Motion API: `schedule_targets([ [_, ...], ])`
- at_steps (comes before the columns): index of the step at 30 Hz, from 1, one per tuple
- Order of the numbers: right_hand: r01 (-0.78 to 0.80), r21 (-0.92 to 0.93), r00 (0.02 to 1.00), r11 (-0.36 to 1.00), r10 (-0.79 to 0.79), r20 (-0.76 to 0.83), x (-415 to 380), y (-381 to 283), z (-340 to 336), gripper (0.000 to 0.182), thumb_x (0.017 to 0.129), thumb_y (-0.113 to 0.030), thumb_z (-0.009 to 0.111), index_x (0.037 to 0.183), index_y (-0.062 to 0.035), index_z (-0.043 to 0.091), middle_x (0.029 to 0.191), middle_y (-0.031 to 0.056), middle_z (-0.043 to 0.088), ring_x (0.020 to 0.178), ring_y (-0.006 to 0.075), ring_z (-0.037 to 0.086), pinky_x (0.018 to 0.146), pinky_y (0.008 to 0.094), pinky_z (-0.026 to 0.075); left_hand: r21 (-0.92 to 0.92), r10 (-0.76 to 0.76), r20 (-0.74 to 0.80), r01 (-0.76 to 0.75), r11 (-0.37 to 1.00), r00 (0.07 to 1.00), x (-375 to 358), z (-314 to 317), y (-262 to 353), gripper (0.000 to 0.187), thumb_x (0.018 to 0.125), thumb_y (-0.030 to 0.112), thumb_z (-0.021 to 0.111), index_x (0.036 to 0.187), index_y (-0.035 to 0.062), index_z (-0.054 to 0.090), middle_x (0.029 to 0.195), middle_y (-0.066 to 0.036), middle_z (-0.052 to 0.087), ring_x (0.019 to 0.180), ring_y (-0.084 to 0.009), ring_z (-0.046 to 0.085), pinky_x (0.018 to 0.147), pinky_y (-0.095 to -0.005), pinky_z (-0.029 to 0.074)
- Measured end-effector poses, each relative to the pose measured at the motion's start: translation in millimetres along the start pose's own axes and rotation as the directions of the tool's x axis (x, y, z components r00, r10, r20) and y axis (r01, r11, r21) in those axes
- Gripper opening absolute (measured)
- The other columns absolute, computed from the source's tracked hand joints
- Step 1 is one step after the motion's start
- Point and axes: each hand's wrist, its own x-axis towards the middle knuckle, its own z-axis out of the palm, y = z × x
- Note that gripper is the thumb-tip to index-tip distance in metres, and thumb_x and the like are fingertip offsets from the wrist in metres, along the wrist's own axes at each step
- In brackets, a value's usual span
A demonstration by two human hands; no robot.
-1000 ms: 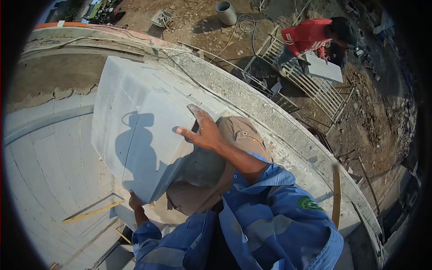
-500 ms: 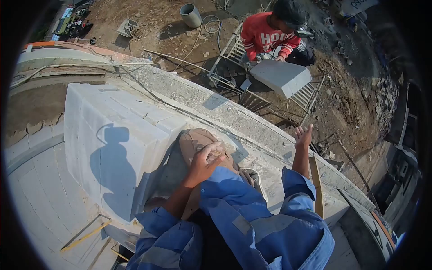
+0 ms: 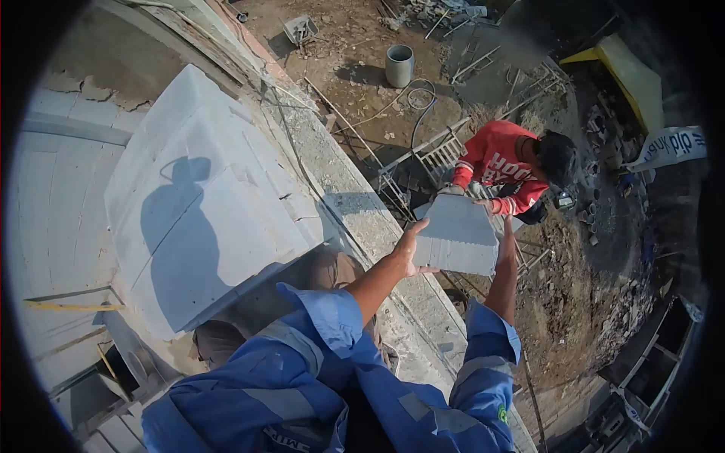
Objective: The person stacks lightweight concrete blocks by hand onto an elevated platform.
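A pale grey lightweight concrete block (image 3: pixel 457 240) is held out past the ledge. My left hand (image 3: pixel 408 251) grips its left edge, thumb on top and fingers beneath. At the right edge is my right hand (image 3: pixel 507 240), pressed along that side with its fingers partly hidden by the block. Across from me, a co-worker in a red top (image 3: pixel 502 162) has both hands at the block's far end. To my left stands a stack of similar white blocks (image 3: pixel 196 211), with my shadow falling across it.
A concrete ledge (image 3: pixel 362 215) with a cable along it drops off to the ground below. Metal scaffolding (image 3: pixel 442 160) stands around the co-worker. Farther out are a grey barrel (image 3: pixel 399 66), a hose (image 3: pixel 423 98) and a wheelbarrow (image 3: pixel 300 30).
Both my hands have reached outward and taken hold of the block. The co-worker has lifted it toward me. My view has swung, shifting the scene.
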Motion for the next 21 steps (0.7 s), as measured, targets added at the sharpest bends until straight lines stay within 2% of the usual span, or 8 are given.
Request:
schedule_targets([
  [2, -0.011, 0.002, 0.996, 1.0, 0.011, 0.092, 9.0, 14.9, 5.7, 0.108, 0.082, -0.072, 0.053, 0.148, 0.0052, 0.017, 0.135, 0.03, 0.045, 0.126, 0.0392, 0.048, 0.098, 0.05, 0.044, 0.093, -0.031, 0.07, 0.024, 0.995, 0.997, -2.5, -6.9, -3.6, 0.071, 0.085, 0.051, 0.058, 0.142, 0.0119, 0.043, 0.14, -0.014, 0.049, 0.129, -0.0338, 0.046, 0.105, -0.056, 0.034],
  [4, 0.022, 0.006, 0.993, 1.0, -0.022, 0.119, -11.7, 30.3, 9.4, 0.106, 0.082, -0.071, 0.053, 0.148, 0.0053, 0.019, 0.134, 0.0296, 0.046, 0.125, 0.0388, 0.049, 0.098, 0.0496, 0.044, 0.201, -0.026, -0.06, 0.038, 0.979, 0.998, -34.5, 4.0, 0.0, 0.066, 0.085, 0.045, 0.059, 0.141, 0.0119, 0.046, 0.138, -0.013, 0.051, 0.127, -0.0306, 0.048, 0.105, -0.0502, 0.033],
  [6, 0.078, 0.01, 0.99, 0.997, -0.079, 0.118, -33.7, 48.7, 4.0, 0.105, 0.082, -0.07, 0.053, 0.147, 0.0055, 0.02, 0.134, 0.0292, 0.046, 0.123, 0.0385, 0.049, 0.097, 0.0491, 0.045, 0.214, 0.013, 0.024, -0.018, 0.977, 1.0, -15.2, -15.8, -18.4, 0.064, 0.085, 0.043, 0.06, 0.139, 0.0112, 0.048, 0.138, -0.012, 0.052, 0.126, -0.0285, 0.048, 0.104, -0.0466, 0.032],
  [11, 0.204, 0.013, 0.968, 0.979, -0.203, 0.145, -83.2, 87.7, -2.3, 0.101, 0.083, -0.067, 0.054, 0.145, 0.0058, 0.023, 0.132, 0.0282, 0.048, 0.12, 0.0376, 0.052, 0.095, 0.048, 0.046, 0.23, 0.046, 0.048, -0.056, 0.971, 0.998, -49.6, -36.0, -34.8, 0.065, 0.084, 0.044, 0.061, 0.139, 0.0118, 0.049, 0.137, -0.012, 0.053, 0.126, -0.0279, 0.048, 0.103, -0.0472, 0.033],
  [13, 0.227, 0.009, 0.957, 0.974, -0.225, 0.181, -103.2, 105.9, -1.7, 0.099, 0.083, -0.066, 0.054, 0.145, 0.0059, 0.024, 0.132, 0.0277, 0.048, 0.119, 0.0372, 0.053, 0.095, 0.0475, 0.047, 0.299, 0.039, 0.027, -0.046, 0.953, 0.999, -104.1, -34.7, -31.1, 0.068, 0.08, 0.042, 0.064, 0.137, 0.0072, 0.049, 0.137, -0.017, 0.05, 0.131, -0.0316, 0.042, 0.104, -0.0476, 0.032],
  [17, 0.279, -0.017, 0.914, 0.96, -0.261, 0.31, -133.6, 127.8, 15.2, 0.096, 0.084, -0.063, 0.055, 0.143, 0.0062, 0.027, 0.131, 0.0269, 0.049, 0.117, 0.0365, 0.055, 0.093, 0.0466, 0.048, 0.384, 0.145, -0.068, -0.108, 0.917, 0.987, -196.2, -42.1, -40.8, 0.07, 0.079, 0.045, 0.065, 0.134, 0.0038, 0.051, 0.135, -0.016, 0.053, 0.125, -0.0313, 0.047, 0.103, -0.0489, 0.034],
  [20, 0.344, -0.056, 0.854, 0.937, -0.288, 0.434, -145.5, 126.5, 41.7, 0.093, 0.084, -0.062, 0.055, 0.142, 0.0063, 0.029, 0.13, 0.0263, 0.05, 0.115, 0.036, 0.056, 0.092, 0.046, 0.049, 0.403, 0.195, 0.02, -0.186, 0.896, 0.981, -244.1, -72.8, -61.4, 0.075, 0.078, 0.04, 0.071, 0.138, 0.0032, 0.046, 0.134, -0.015, 0.053, 0.124, -0.0269, 0.048, 0.104, -0.0421, 0.035],
  [21, 0.365, -0.066, 0.833, 0.929, -0.294, 0.468, -150.3, 125.0, 50.4, 0.092, 0.085, -0.061, 0.055, 0.142, 0.0064, 0.03, 0.13, 0.0261, 0.051, 0.114, 0.0358, 0.056, 0.092, 0.0457, 0.049, 0.385, 0.256, 0.149, -0.294, 0.875, 0.955, -259.6, -86.3, -68.9, 0.08, 0.078, 0.039, 0.072, 0.14, -0.0006, 0.041, 0.136, -0.015, 0.051, 0.126, -0.027, 0.045, 0.106, -0.0401, 0.032],
])
